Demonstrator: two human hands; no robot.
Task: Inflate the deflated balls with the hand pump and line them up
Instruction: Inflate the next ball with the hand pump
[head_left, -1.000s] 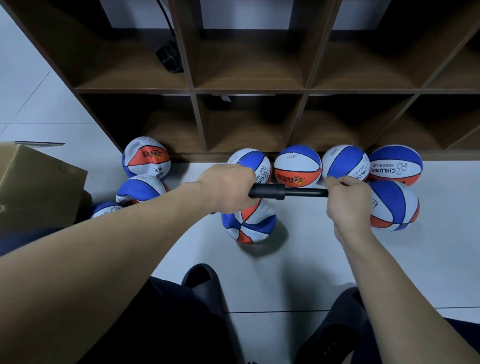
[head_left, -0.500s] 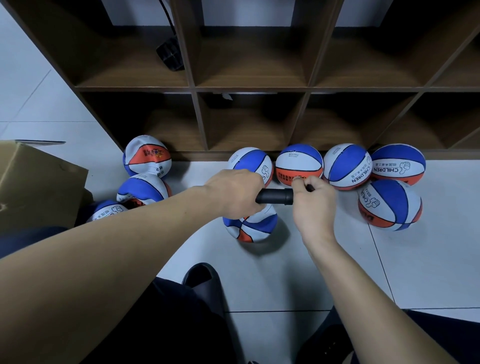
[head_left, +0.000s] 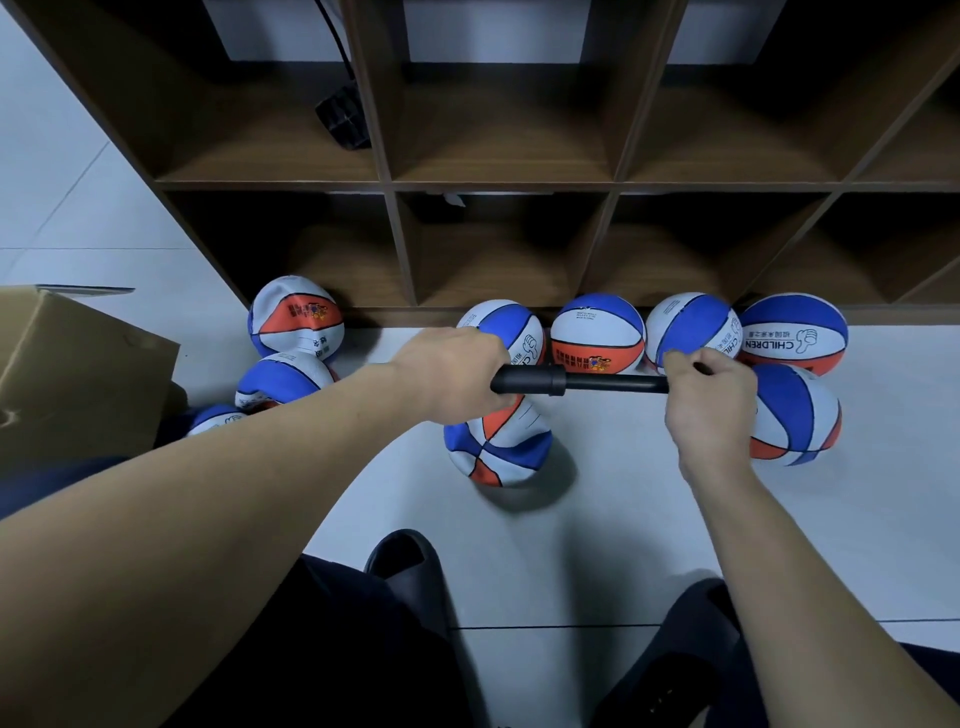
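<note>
With the left hand (head_left: 457, 376) wrapped round the pump (head_left: 576, 381) barrel and right-hand fingers (head_left: 680, 358) pinching its handle, a crooked stroke (rod fully out) could wrench the needle from the sagging ball (head_left: 501, 447).

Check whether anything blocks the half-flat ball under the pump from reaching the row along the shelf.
Nothing on the floor blocks the half-flat ball. The pump, held by left hand and right hand, hangs above it.

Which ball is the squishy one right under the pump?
The crumpled ball on the floor below the left hand and the pump. Its skin is caved in and wrinkled, while the four along the shelf look round.
</note>
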